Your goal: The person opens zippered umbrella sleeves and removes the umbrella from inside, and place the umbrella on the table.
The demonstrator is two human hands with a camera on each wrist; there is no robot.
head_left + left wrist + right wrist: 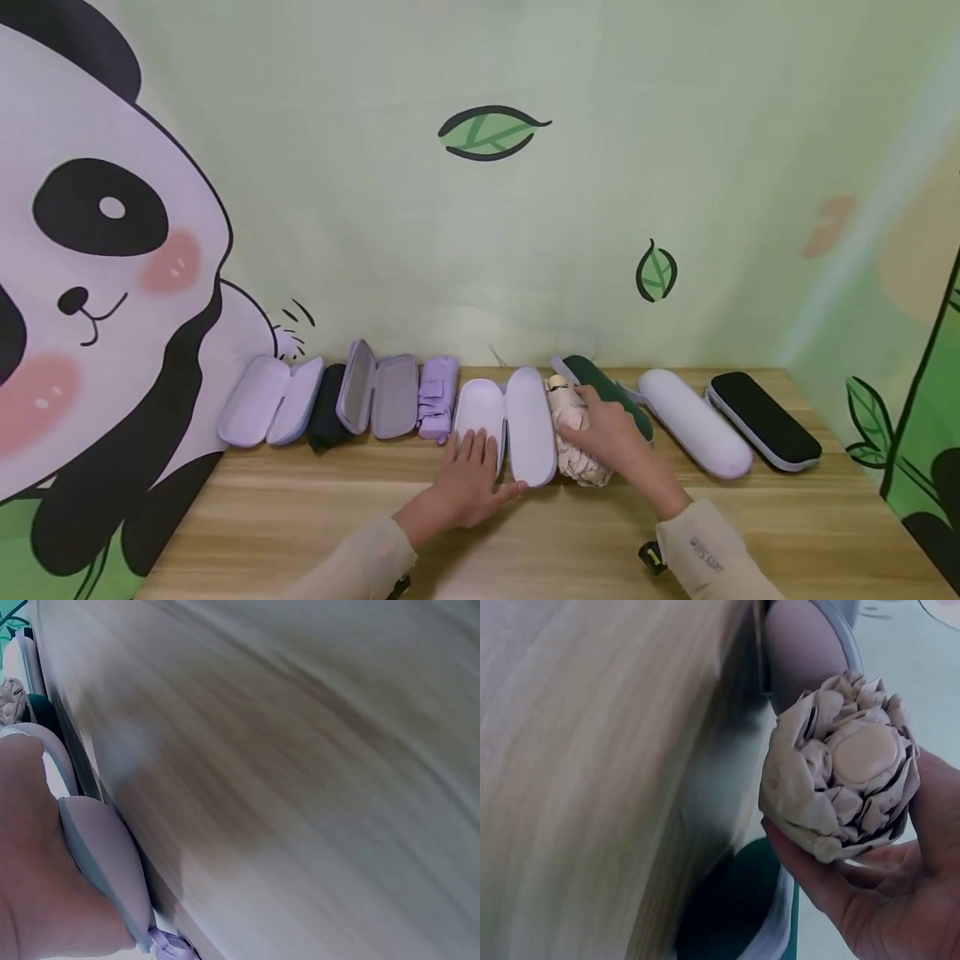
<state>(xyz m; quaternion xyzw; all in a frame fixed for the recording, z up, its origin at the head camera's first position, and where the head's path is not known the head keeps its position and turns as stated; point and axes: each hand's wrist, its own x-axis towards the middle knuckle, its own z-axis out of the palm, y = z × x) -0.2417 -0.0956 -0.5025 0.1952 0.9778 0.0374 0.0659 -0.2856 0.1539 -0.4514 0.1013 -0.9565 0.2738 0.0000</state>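
Observation:
A beige folded umbrella (579, 460) with crumpled fabric is gripped in my right hand (617, 433), thumb on one side and fingers on the other. The right wrist view shows the round end of this umbrella (802, 802) and the hand (900, 915) around it. Just left of it lies an open white hard case (531, 429), its two halves side by side. My left hand (468, 490) rests on that case with fingers spread over its left half. In the left wrist view the hand (45, 877) covers part of the case (112, 862).
Right of the umbrella lie a dark green case (606, 386), a white case (693, 423) and a black case (765, 419). Leftward are a purple folded umbrella (437, 396), an open grey case (395, 398), a black item (326, 417) and an open pale case (253, 404). A wall stands behind.

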